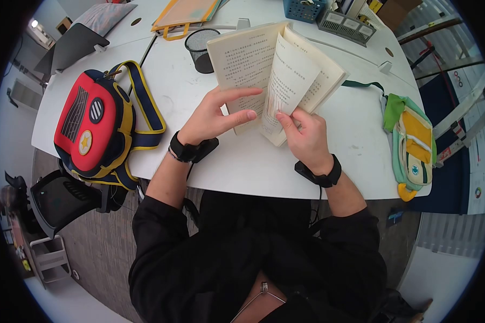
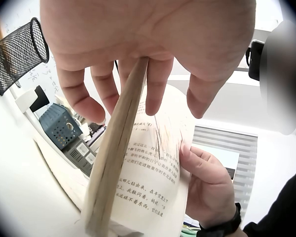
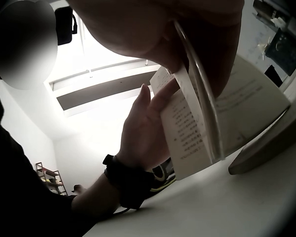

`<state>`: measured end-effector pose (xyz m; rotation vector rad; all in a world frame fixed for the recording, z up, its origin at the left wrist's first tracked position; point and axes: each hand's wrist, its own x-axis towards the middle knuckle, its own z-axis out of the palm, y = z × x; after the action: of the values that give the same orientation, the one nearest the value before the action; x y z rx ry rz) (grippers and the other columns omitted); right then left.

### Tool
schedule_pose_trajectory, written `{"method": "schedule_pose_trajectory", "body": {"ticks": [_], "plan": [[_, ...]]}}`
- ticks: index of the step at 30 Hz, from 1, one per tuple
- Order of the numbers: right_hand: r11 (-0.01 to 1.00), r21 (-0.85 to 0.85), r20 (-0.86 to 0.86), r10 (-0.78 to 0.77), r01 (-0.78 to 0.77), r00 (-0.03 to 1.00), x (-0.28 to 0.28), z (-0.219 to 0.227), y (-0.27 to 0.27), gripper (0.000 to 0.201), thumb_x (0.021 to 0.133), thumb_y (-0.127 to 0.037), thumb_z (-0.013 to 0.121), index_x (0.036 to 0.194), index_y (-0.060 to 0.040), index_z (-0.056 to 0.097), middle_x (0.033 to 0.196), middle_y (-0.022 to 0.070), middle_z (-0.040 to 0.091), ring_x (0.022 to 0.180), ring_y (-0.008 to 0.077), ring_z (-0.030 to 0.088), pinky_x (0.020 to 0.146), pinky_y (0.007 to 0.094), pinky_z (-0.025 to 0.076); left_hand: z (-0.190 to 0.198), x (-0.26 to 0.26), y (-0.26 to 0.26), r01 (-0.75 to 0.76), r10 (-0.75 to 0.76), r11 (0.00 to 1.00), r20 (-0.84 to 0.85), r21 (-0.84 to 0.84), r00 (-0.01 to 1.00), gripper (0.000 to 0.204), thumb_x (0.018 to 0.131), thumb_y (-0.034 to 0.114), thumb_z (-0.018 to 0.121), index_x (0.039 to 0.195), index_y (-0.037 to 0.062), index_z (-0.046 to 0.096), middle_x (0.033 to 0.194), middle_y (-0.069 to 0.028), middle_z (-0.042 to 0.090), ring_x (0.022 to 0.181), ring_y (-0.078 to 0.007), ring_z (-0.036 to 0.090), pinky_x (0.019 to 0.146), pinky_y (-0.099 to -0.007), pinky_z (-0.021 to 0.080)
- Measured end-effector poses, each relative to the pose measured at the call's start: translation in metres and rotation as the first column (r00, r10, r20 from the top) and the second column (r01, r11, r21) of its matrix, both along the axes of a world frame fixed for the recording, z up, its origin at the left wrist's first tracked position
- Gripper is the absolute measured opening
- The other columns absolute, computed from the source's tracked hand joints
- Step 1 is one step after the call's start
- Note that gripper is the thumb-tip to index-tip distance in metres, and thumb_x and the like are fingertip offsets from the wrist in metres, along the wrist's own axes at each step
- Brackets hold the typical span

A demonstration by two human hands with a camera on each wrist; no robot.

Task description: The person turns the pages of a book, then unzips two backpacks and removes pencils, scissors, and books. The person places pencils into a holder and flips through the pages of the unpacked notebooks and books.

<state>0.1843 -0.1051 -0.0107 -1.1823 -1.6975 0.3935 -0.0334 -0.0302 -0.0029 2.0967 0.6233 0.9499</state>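
An open book [image 1: 245,59] with printed pages stands tilted above the white table, its pages fanned in the middle. My left hand [image 1: 207,116] holds the book's left part; in the left wrist view that page block [image 2: 121,148] passes between the index finger and the other fingers, with the thumb held off it. My right hand [image 1: 310,134] grips the right part near its lower edge, the thumb [image 1: 286,125] on a curved page bearing reddish scribbles. The fingers behind that part are hidden in the head view. Both wrists wear black bands.
A red and navy backpack [image 1: 86,126] lies on the left, a green and yellow bag [image 1: 412,142] at the right edge. Behind the book stand a black mesh cup [image 1: 202,51], a yellow-edged folder [image 1: 183,15], a blue basket [image 1: 302,9] and a grey bin [image 1: 342,28].
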Motion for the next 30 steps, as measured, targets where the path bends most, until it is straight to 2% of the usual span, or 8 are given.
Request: {"method": "schedule_pose_trajectory", "body": {"ticks": [12,18,20,22,23,25,27,30], "plan": [[0.999,-0.036,-0.001,-0.027,0.027,1.000,0.009,0.005,-0.002,0.019,0.089,-0.009,0.063,0.103,0.0042,0.061,0.082,0.0167,0.069,0.066,0.0275,0.067,0.060,0.0339,0.051,0.001,0.001,0.001,-0.039,0.040,0.996,0.000,-0.080,0.999,0.038,0.087,0.017,0.068,0.122,0.0044,0.062,0.122,-0.0122,0.062,0.115,-0.0212,0.055,0.100,-0.0345,0.040],[0.998,-0.026,-0.040,-0.064,0.063,0.997,0.017,0.005,0.000,0.020,0.089,-0.011,0.064,0.104,0.0037,0.062,0.082,0.0175,0.069,0.066,0.0248,0.068,0.061,0.0318,0.052,-0.008,0.001,0.005,-0.116,0.124,0.959,0.017,-0.258,0.992,0.030,0.091,0.006,0.059,0.121,0.0037,0.062,0.119,-0.0081,0.060,0.112,-0.0165,0.054,0.095,-0.0288,0.043],[0.996,-0.039,-0.062,-0.077,0.074,0.995,0.022,0.004,0.002,0.021,0.089,-0.011,0.064,0.104,0.0036,0.062,0.082,0.0178,0.069,0.067,0.0233,0.068,0.061,0.0310,0.052,-0.014,0.002,0.009,-0.154,0.183,0.961,0.112,-0.230,0.977,0.026,0.092,0.004,0.058,0.117,0.0035,0.063,0.112,-0.0061,0.060,0.105,-0.0130,0.054,0.088,-0.0255,0.045],[0.997,0.002,-0.136,-0.074,0.075,0.988,0.027,0.001,0.006,0.022,0.091,-0.014,0.062,0.105,0.0036,0.063,0.082,0.0144,0.070,0.066,0.0159,0.066,0.061,0.0286,0.051,-0.016,0.000,0.013,-0.188,0.219,0.952,0.110,-0.240,0.969,0.023,0.092,0.003,0.057,0.114,0.0036,0.064,0.109,-0.0048,0.059,0.100,-0.0110,0.054,0.084,-0.0247,0.045],[0.997,0.001,-0.135,-0.074,0.075,0.988,0.031,0.002,0.006,0.022,0.091,-0.014,0.062,0.105,0.0036,0.063,0.082,0.0144,0.070,0.066,0.0159,0.066,0.061,0.0286,0.051,-0.017,-0.001,0.014,-0.222,0.255,0.942,0.107,-0.250,0.961,0.021,0.092,0.003,0.056,0.111,0.0037,0.064,0.107,-0.0035,0.058,0.094,-0.0089,0.053,0.080,-0.0239,0.045],[0.990,-0.125,-0.216,-0.094,0.068,0.972,0.038,0.002,0.006,0.025,0.093,-0.016,0.061,0.106,0.0047,0.062,0.083,0.0106,0.070,0.069,0.0097,0.062,0.062,0.0262,0.050,-0.015,-0.002,0.015,-0.267,0.287,0.935,0.057,-0.235,0.956,0.017,0.091,0.002,0.055,0.106,0.0034,0.064,0.103,-0.0039,0.057,0.089,-0.0094,0.055,0.076,-0.0239,0.045],[0.991,-0.117,-0.271,-0.089,0.059,0.958,0.042,0.001,0.008,0.025,0.094,-0.017,0.059,0.106,0.0055,0.062,0.085,0.0098,0.070,0.072,0.0087,0.061,0.064,0.0253,0.049,-0.017,-0.005,0.018,-0.309,0.318,0.926,0.007,-0.217,0.948,0.013,0.091,0.001,0.055,0.101,0.0031,0.063,0.099,-0.0043,0.056,0.083,-0.0100,0.056,0.072,-0.0239,0.046],[0.994,-0.102,-0.375,-0.073,0.037,0.924,0.043,0.001,0.011,0.027,0.095,-0.017,0.058,0.106,0.0068,0.061,0.090,0.0094,0.069,0.078,0.0083,0.059,0.069,0.0244,0.048,-0.024,-0.005,0.021,-0.298,0.325,0.900,0.034,-0.319,0.945,0.006,0.092,0.002,0.054,0.097,0.0020,0.052,0.095,-0.0045,0.053,0.079,-0.0078,0.055,0.068,-0.0239,0.046]]}}
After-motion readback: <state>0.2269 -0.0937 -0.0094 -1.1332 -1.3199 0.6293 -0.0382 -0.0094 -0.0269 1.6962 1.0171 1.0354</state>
